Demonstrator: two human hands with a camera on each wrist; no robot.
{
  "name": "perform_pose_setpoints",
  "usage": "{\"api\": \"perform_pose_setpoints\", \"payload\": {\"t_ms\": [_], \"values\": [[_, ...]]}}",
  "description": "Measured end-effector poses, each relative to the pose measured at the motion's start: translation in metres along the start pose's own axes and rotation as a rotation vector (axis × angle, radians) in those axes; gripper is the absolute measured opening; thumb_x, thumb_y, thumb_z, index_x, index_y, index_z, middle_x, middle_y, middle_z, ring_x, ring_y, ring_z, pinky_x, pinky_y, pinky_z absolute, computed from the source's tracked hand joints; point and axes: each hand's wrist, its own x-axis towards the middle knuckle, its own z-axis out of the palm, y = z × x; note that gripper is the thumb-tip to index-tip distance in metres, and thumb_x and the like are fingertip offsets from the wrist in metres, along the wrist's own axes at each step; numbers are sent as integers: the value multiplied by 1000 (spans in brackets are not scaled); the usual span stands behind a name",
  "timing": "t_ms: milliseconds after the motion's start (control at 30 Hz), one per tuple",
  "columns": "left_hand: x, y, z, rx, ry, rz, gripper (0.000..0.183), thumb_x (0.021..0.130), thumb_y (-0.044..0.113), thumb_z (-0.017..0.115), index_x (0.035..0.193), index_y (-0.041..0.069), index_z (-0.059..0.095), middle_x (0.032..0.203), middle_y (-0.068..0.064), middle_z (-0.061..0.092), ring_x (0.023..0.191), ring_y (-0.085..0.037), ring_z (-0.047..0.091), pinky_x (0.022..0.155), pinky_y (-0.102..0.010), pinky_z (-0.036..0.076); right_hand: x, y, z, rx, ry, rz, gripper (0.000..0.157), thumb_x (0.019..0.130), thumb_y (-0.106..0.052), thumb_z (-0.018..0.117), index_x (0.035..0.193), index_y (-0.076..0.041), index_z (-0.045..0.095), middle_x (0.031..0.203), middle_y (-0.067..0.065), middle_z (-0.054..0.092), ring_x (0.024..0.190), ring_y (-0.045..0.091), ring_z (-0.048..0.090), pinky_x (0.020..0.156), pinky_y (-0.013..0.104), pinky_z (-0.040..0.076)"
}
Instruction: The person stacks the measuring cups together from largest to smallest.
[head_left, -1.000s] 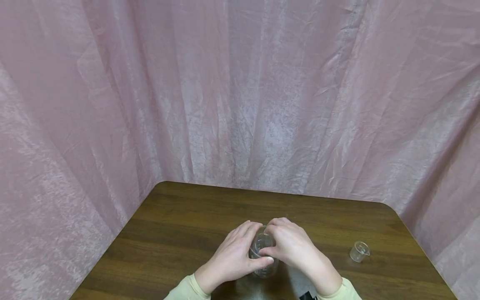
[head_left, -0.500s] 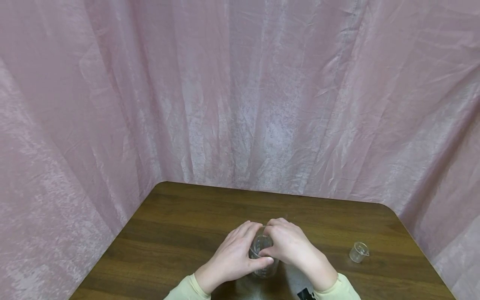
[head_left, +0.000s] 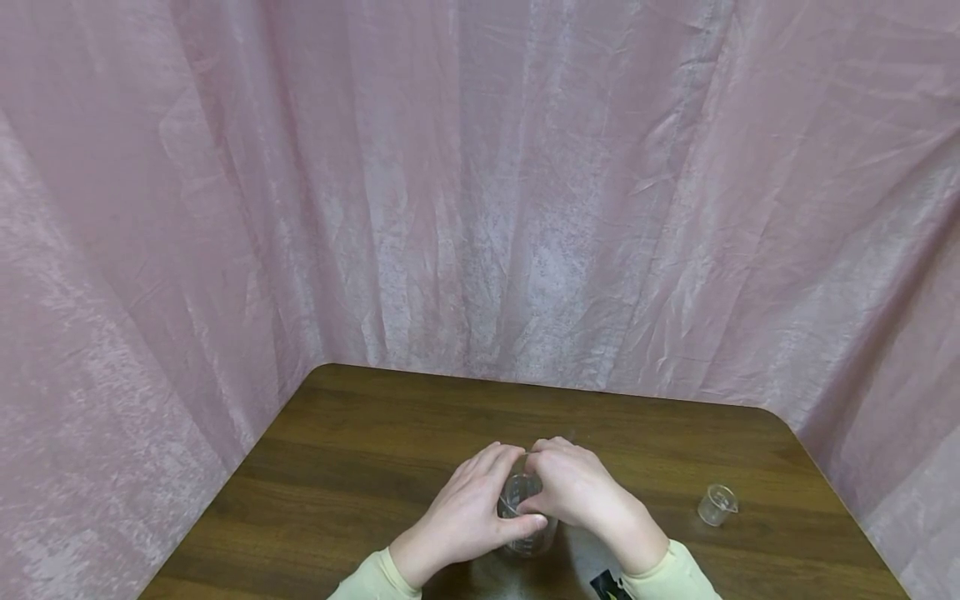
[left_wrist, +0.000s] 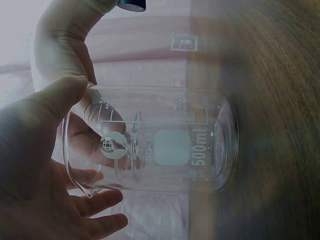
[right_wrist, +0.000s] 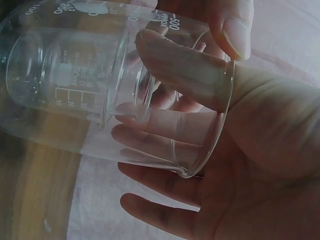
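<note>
A large clear glass beaker [left_wrist: 200,145], marked 500ml, stands upright on the wooden table. My left hand [head_left: 472,508] grips it near the rim, thumb on the near side and fingers round the far side. Inside it sits a smaller glass beaker [right_wrist: 64,75] with a printed scale, low toward the bottom. Reaching in through the wide mouth, my right hand [head_left: 581,492] has its thumb and some fingers on opposite sides of the smaller beaker's rim, pinching it. The other fingers [right_wrist: 155,215] of that hand stay outside the large beaker.
To the right on the brown wooden table [head_left: 360,467] stands a tiny spouted beaker [head_left: 718,505], apart from both hands. Pink velvet curtains [head_left: 480,192] hang behind the table and at both sides. A black piece [head_left: 609,585] shows beside the right wrist.
The right wrist has shifted slightly left, and more of the black piece beside it shows. The left hand and the large beaker have stayed in place.
</note>
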Motion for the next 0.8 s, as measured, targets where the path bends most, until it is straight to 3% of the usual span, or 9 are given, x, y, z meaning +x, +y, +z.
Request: {"api": "perform_pose_setpoints", "payload": {"t_ms": [800], "values": [[0,0,1,21,18,16,77,96,66,76,151,16,57,149,0,61,149,-28,52,118,-60,46,5,-1,3,-9,-23,7,34,68,-32,102,85,-14,78,89,-9,61,92,20,63,71,39,56]]}}
